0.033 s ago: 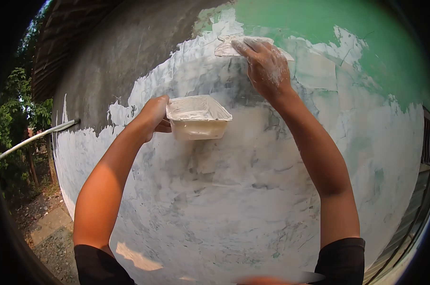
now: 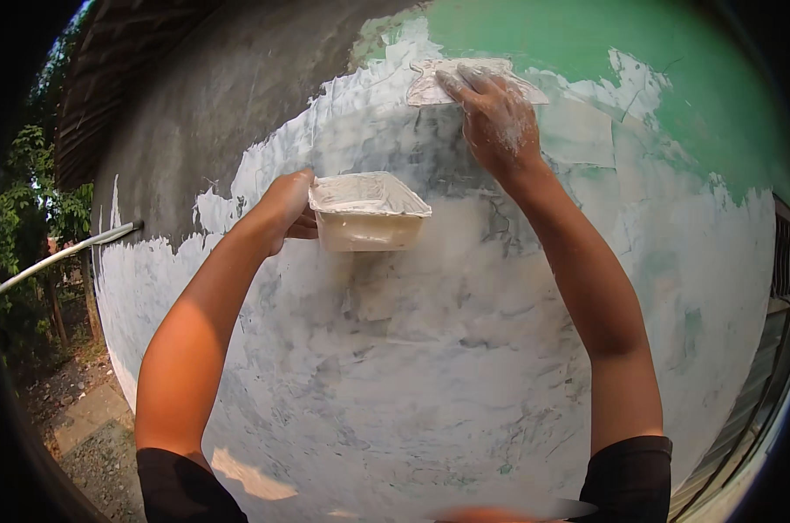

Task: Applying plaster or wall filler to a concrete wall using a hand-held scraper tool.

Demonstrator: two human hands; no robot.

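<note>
My left hand grips the left rim of a rectangular white plastic tub, thumb on top and fingers at its side. White paste coats the tub's inner walls and rim. Higher up and to the right, my right hand is closed on a broad, flat putty scraper, which lies close against the wall. Its face and edges are smeared with white, and so are the fingers and back of that hand. The wall carries uneven white putty, with grey patches showing through below the scraper.
Green paint covers the wall's upper right, and dark grey bare render its upper left. A pale pipe sticks out at the left. Beyond it stand trees over stony ground. A window grille is at the right edge.
My right hand and the scraper have shifted slightly right and the scraper's face shows more. The tub in my left hand has moved a little right and up.
</note>
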